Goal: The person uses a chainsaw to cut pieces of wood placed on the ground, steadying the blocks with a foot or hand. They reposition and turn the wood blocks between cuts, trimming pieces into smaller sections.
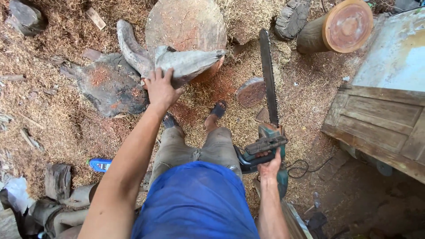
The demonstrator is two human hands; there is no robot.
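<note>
My left hand [160, 90] presses on a grey, forked piece of wood [177, 62] that leans against a big round stump [186, 24]. My right hand [269, 166] grips the handle of an electric chainsaw [268, 141]. Its long bar [268, 75] points away from me, to the right of the stump and apart from the wood. My legs and sandalled feet [218, 109] stand below the forked piece.
Sawdust covers the ground. A flat dark slab [110, 84] lies at left, a small cut disc [250, 92] near the bar, a log [341, 26] at upper right. A weathered wooden panel [376, 128] sits at right. Wood chunks [57, 181] and a blue object [100, 164] lie lower left.
</note>
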